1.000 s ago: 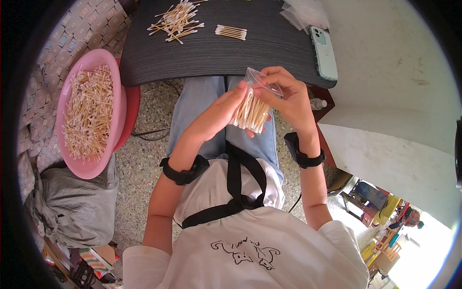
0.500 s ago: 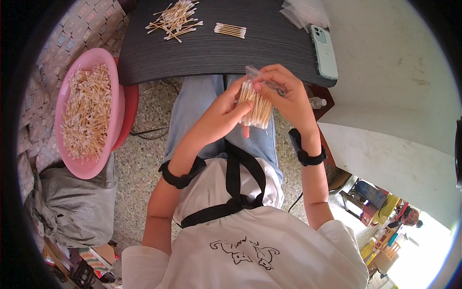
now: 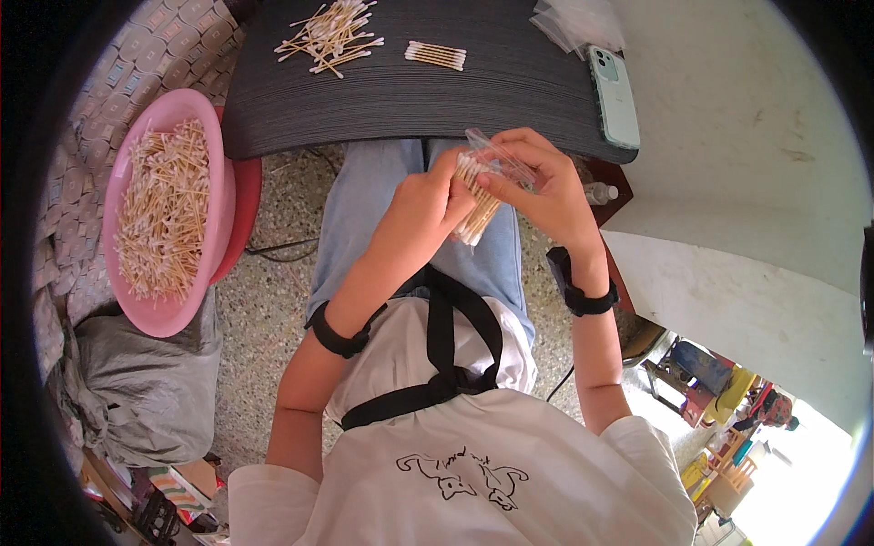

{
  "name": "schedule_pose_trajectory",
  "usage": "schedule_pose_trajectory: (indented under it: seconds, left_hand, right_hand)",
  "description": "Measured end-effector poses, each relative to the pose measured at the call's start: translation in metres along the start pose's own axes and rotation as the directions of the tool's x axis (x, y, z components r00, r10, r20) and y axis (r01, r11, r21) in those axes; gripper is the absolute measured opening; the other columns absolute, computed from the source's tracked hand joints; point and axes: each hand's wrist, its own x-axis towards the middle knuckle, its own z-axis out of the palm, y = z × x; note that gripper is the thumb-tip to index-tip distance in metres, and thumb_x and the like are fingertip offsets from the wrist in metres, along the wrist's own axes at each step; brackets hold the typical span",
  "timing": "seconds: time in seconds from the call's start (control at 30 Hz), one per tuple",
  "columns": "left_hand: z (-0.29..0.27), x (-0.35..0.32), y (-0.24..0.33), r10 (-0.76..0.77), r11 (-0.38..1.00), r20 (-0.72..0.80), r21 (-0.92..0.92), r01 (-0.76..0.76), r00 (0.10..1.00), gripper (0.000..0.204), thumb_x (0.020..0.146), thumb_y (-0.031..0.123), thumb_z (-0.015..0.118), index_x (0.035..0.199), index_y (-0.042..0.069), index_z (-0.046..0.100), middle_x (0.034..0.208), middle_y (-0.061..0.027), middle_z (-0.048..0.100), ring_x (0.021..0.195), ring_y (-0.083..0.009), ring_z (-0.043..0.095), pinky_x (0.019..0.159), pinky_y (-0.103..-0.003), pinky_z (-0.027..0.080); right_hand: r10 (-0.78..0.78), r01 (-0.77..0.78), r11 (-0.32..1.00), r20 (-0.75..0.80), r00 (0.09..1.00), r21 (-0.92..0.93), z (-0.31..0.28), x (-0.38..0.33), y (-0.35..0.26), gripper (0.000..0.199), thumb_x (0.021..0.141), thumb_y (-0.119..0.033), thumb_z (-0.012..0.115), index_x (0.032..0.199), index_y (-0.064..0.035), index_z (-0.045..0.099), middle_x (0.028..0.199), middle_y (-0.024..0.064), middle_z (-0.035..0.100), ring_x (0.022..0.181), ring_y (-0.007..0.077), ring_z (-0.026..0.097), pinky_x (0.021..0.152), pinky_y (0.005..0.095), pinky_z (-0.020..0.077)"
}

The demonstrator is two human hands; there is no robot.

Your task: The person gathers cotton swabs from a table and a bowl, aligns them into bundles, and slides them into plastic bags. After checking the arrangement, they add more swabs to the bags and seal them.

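My left hand [image 3: 426,196] and my right hand [image 3: 537,182] meet over my lap, just below the near edge of the dark ribbed table [image 3: 410,100]. Between them is a bundle of wooden cotton swabs [image 3: 475,207] partly inside a small clear plastic bag [image 3: 496,156]. The right hand grips the bag from above and the right. Fingers of the left hand close around the swabs at the bundle's left side. The lower swab tips stick out below both hands.
On the table lie a loose heap of swabs [image 3: 330,36], a small aligned row of swabs [image 3: 435,55], a pale green phone [image 3: 614,96] and clear bags [image 3: 578,20]. A pink basin [image 3: 208,187] full of swabs sits left, above a grey sack [image 3: 146,382].
Both hands with the bundle have drifted slightly up and to the right. The swabs sit a little deeper in the clear bag than before.
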Motion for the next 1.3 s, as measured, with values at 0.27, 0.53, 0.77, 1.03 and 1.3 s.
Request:
schedule_pose_trajectory:
  seconds: [0.27, 0.53, 0.77, 1.03, 1.3]
  left_hand:
    - [-0.002, 0.000, 0.010, -0.141, 0.917, 0.058, -0.368, 0.152, 0.988, 0.035, 0.096, 0.015, 0.044, 0.129, 0.002, 0.042, 0.062, -0.0125, 0.059, 0.049, -0.0168, 0.060, 0.048, -0.031, 0.047]
    - [0.004, -0.003, 0.008, -0.015, 0.983, -0.022, -0.184, 0.011, 1.000, 0.044, 0.093, 0.012, 0.047, 0.134, -0.001, 0.036, 0.065, -0.0189, 0.060, 0.055, -0.0303, 0.063, 0.050, -0.039, 0.049]
    - [0.000, -0.003, 0.010, -0.028, 0.994, 0.037, 0.103, 0.024, 0.999, 0.051, 0.089, 0.010, 0.051, 0.135, -0.003, 0.032, 0.066, -0.0236, 0.059, 0.060, -0.0386, 0.062, 0.053, -0.047, 0.048]
    - [-0.001, -0.002, 0.005, -0.027, 0.999, -0.046, -0.033, 0.026, 0.999, 0.049, 0.091, 0.007, 0.047, 0.137, 0.003, 0.032, 0.066, -0.0214, 0.057, 0.058, -0.0362, 0.061, 0.052, -0.043, 0.045]
    - [-0.003, -0.001, -0.004, -0.021, 0.908, 0.011, -0.417, 0.024, 1.000, 0.040, 0.099, 0.026, 0.043, 0.129, -0.001, 0.040, 0.086, -0.0157, 0.064, 0.075, -0.0224, 0.067, 0.061, -0.037, 0.052]
  right_hand:
    - [0.032, -0.033, 0.999, 0.036, 0.999, 0.028, 0.004, 0.005, -0.005, 0.030, 0.076, -0.014, 0.074, 0.102, -0.0012, 0.065, 0.096, 0.0052, 0.057, 0.084, 0.0128, 0.057, 0.072, 0.0258, 0.0454]
    - [0.059, -0.059, 0.996, 0.006, 0.998, 0.060, 0.008, 0.003, 0.002, 0.022, 0.077, -0.013, 0.072, 0.093, -0.0006, 0.064, 0.094, 0.0064, 0.056, 0.083, 0.0147, 0.058, 0.075, 0.0272, 0.0456]
    - [0.135, -0.118, 0.968, -0.062, 0.989, 0.224, 0.015, -0.002, 0.005, 0.018, 0.079, -0.009, 0.069, 0.095, 0.0002, 0.068, 0.097, 0.0052, 0.056, 0.083, 0.0097, 0.056, 0.072, 0.0229, 0.0448]
    - [0.092, -0.087, 0.990, -0.040, 0.995, 0.111, 0.015, 0.001, 0.004, 0.024, 0.077, -0.010, 0.072, 0.098, 0.0005, 0.069, 0.101, 0.0045, 0.055, 0.078, 0.0082, 0.054, 0.066, 0.0220, 0.0445]
    - [0.083, -0.069, 0.987, -0.094, 0.992, 0.143, 0.008, 0.000, -0.007, 0.019, 0.077, -0.008, 0.072, 0.094, -0.0007, 0.069, 0.102, 0.0061, 0.056, 0.088, 0.0109, 0.057, 0.076, 0.0241, 0.0468]
